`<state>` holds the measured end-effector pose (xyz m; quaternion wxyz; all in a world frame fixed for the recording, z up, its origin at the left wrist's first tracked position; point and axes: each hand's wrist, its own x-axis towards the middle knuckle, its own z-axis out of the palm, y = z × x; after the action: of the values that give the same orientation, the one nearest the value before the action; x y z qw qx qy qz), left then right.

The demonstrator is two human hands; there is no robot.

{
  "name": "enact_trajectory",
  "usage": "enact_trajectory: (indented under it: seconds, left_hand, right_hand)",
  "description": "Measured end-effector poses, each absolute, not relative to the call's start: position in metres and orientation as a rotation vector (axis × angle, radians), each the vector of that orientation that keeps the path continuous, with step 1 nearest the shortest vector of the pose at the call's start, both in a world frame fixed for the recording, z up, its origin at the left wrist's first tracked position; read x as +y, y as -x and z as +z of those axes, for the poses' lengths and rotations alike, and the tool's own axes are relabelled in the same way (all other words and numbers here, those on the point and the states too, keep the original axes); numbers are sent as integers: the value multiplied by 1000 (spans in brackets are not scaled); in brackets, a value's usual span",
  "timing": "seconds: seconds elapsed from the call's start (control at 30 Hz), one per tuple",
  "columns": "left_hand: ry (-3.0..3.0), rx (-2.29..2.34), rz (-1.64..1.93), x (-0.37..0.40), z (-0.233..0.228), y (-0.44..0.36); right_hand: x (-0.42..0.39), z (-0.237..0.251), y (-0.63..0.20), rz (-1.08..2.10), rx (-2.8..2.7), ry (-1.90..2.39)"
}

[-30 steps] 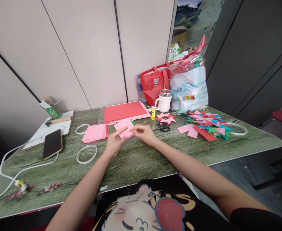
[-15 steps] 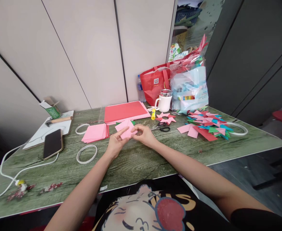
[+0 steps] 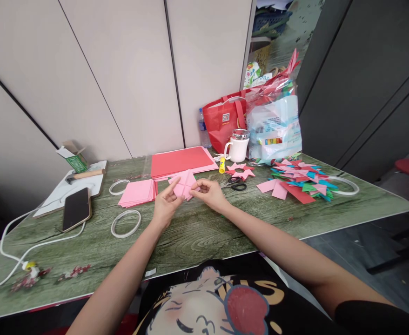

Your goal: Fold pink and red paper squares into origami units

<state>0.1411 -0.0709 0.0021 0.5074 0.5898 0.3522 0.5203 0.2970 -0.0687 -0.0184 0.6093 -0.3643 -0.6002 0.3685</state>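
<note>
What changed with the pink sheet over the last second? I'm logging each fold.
The pink sheet has been opened out between both hands: it now stands spread with crossing creases showing, where before it lay folded smaller. The left hand raised its forefinger along the sheet's left edge; the right hand kept its pinch on the right side. The pink stack, scissors and phone stayed put.

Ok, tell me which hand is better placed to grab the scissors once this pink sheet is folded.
Right, probably. The right hand pinches the pink sheet on the side where the scissors lie, just beyond its knuckles. The left hand holds the sheet's other edge, nearer the pink paper stack, and would have to cross over.
</note>
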Motion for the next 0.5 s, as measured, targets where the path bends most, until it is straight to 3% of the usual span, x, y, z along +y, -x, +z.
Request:
enact_trajectory:
  seconds: [0.5]
  left_hand:
    - [-1269, 820, 1212, -69, -3, -141]
  right_hand:
    - [-69, -16, -300, 876, -1326, 910]
